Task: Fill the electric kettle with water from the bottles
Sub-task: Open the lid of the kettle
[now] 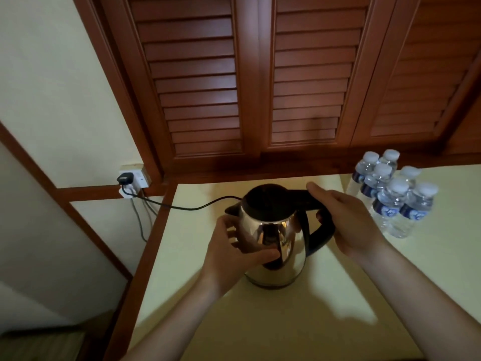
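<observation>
A shiny steel electric kettle (282,246) with a black lid and black handle stands upright on the cream table (286,321). My left hand (234,252) is wrapped around the kettle's left side, below the spout. My right hand (346,220) grips the black handle on the right, thumb resting on top near the lid. The lid looks closed. Several clear water bottles (393,199) with white caps and blue labels stand in a cluster at the right, a short way from my right hand.
A black cord (187,205) runs from the kettle across the table's back left to a plug in a wall socket (130,179). Brown louvred wooden doors (255,82) rise behind the table. The table's wooden left edge (140,256) drops to the floor.
</observation>
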### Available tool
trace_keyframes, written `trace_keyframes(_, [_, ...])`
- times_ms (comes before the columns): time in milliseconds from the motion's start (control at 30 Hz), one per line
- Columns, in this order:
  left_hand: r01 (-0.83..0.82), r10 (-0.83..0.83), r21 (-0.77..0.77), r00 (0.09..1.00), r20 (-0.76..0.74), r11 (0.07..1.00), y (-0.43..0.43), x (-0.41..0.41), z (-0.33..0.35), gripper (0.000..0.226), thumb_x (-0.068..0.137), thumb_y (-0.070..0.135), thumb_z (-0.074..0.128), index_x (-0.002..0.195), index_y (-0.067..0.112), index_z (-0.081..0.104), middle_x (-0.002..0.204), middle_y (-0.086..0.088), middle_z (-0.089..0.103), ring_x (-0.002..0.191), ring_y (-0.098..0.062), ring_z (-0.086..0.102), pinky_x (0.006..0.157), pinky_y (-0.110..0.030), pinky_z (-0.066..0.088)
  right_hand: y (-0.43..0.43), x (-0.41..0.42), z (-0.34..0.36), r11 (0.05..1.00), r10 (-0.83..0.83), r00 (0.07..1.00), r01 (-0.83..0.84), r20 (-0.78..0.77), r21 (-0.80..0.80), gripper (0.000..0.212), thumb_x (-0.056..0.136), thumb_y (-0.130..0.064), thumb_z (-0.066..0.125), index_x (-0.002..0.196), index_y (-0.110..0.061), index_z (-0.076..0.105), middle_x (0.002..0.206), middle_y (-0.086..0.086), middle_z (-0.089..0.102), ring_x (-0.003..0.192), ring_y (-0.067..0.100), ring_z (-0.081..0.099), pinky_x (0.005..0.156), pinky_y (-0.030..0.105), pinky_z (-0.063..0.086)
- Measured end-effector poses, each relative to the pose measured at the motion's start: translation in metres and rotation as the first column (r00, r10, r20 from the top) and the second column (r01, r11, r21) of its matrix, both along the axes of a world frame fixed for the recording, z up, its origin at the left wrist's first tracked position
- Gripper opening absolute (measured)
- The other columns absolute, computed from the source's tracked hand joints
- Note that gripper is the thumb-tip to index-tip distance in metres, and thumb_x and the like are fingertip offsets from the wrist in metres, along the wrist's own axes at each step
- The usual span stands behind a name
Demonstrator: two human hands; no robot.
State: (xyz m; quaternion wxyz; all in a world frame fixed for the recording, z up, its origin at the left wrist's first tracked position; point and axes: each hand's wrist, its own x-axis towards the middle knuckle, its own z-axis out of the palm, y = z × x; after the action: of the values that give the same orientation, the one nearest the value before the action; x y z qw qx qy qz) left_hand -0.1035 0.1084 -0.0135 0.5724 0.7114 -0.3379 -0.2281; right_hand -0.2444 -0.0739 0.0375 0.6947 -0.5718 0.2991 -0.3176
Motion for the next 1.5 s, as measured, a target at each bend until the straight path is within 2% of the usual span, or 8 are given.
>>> trace_keyframes(233, [-0.021, 0.023, -0.051, 0.999, 0.026, 0.998, 0.008, -0.006, -0.026, 0.084, 0.052, 0.024, 0.101, 0.12, 0.033, 0.051, 0.12, 0.012, 0.063, 0.103, 0.002, 0.064, 0.079, -0.021, 0.056, 0.012, -0.005, -0.018, 0.998, -0.062, 0.998, 0.062, 0.006, -0.003, 0.028, 0.069, -0.042, 0.079, 0.059, -0.019, 0.066, 0.063, -0.001, 0.051, 0.071, 0.02, 0.043, 0.07, 0.034, 0.035])
trace_keyframes(467, [-0.007, 0.022, -0.129, 0.993, 0.12, 0.992, 0.003, 0.001, -0.039, 0.086, 0.061, 0.029, 0.097, 0.133, 0.032, 0.05, 0.125, 0.025, 0.062, 0.116, 0.003, 0.06, 0.088, -0.011, 0.049, 0.015, 0.003, -0.026, 0.985, -0.152, 0.987, 0.156, 0.058, -0.079, 0.041, 0.067, -0.053, 0.079, 0.071, -0.013, 0.07, 0.068, 0.005, 0.052, 0.07, 0.018, 0.047, 0.074, 0.037, 0.035])
trace_keyframes(633, [-0.078, 0.1, -0.171, 0.986, 0.129, 0.982, 0.009, -0.005, -0.057, 0.096, 0.064, 0.052, 0.089, 0.145, 0.035, 0.042, 0.138, 0.032, 0.053, 0.129, 0.006, 0.051, 0.096, -0.008, 0.045, 0.017, 0.013, -0.033, 0.955, -0.229, 0.972, 0.236, 0.055, -0.178, 0.03, 0.084, -0.045, 0.071, 0.083, -0.014, 0.074, 0.072, -0.006, 0.067, 0.075, 0.011, 0.06, 0.077, 0.03, 0.043])
trace_keyframes(867, [-0.064, 0.096, -0.183, 0.98, 0.173, 0.981, 0.006, 0.001, -0.061, 0.093, 0.073, 0.054, 0.082, 0.152, 0.027, 0.041, 0.146, 0.019, 0.053, 0.136, -0.002, 0.049, 0.105, -0.021, 0.046, 0.021, 0.019, -0.035, 0.902, -0.315, 0.949, 0.3, 0.003, -0.311, 0.032, 0.085, -0.049, 0.067, 0.088, -0.018, 0.072, 0.076, -0.01, 0.07, 0.074, 0.003, 0.064, 0.067, 0.012, 0.044])
trace_keyframes(1000, [-0.086, 0.112, -0.181, 0.984, 0.138, 0.98, 0.008, 0.002, -0.062, 0.092, 0.07, 0.061, 0.081, 0.149, 0.035, 0.042, 0.143, 0.025, 0.054, 0.134, 0.001, 0.05, 0.103, -0.019, 0.047, 0.013, 0.017, -0.028, 0.683, -0.456, 0.889, 0.32, -0.04, -0.657, 0.031, 0.084, -0.046, 0.071, 0.101, -0.02, 0.066, 0.09, -0.01, 0.069, 0.088, 0.007, 0.064, 0.076, 0.014, 0.046])
trace_keyframes(1100, [-0.095, 0.117, -0.173, 0.985, 0.126, 0.98, 0.006, 0.003, -0.063, 0.094, 0.067, 0.067, 0.081, 0.147, 0.037, 0.044, 0.142, 0.024, 0.055, 0.133, 0.0, 0.051, 0.105, -0.025, 0.048, 0.02, 0.02, -0.007, 0.514, -0.41, 0.909, 0.166, -0.071, -0.842, 0.041, 0.088, -0.058, 0.058, 0.104, -0.021, 0.068, 0.099, -0.009, 0.069, 0.094, 0.011, 0.063, 0.078, 0.027, 0.05])
trace_keyframes(1267, [-0.116, 0.136, -0.137, 0.98, 0.143, 0.984, 0.005, 0.006, -0.068, 0.098, 0.063, 0.076, 0.077, 0.147, 0.038, 0.044, 0.142, 0.024, 0.055, 0.132, 0.004, 0.05, 0.105, -0.022, 0.048, 0.046, 0.046, 0.014, 0.241, -0.516, 0.818, -0.146, -0.254, -0.96, 0.059, 0.083, -0.076, 0.041, 0.082, -0.02, 0.059, 0.077, -0.005, 0.06, 0.076, 0.019, 0.056, 0.07, 0.036, 0.049])
trace_keyframes(1500, [-0.112, 0.119, -0.058, 0.981, 0.151, 0.992, 0.005, 0.009, -0.073, 0.113, 0.059, 0.086, 0.068, 0.153, 0.032, 0.039, 0.147, 0.02, 0.052, 0.136, 0.004, 0.046, 0.11, -0.021, 0.044, 0.051, 0.063, 0.017, 0.171, -0.601, 0.767, -0.153, -0.227, -0.973, 0.037, 0.08, -0.055, 0.055, 0.072, -0.021, 0.042, 0.065, -0.008, 0.043, 0.06, 0.017, 0.043, 0.069, 0.033, 0.036])
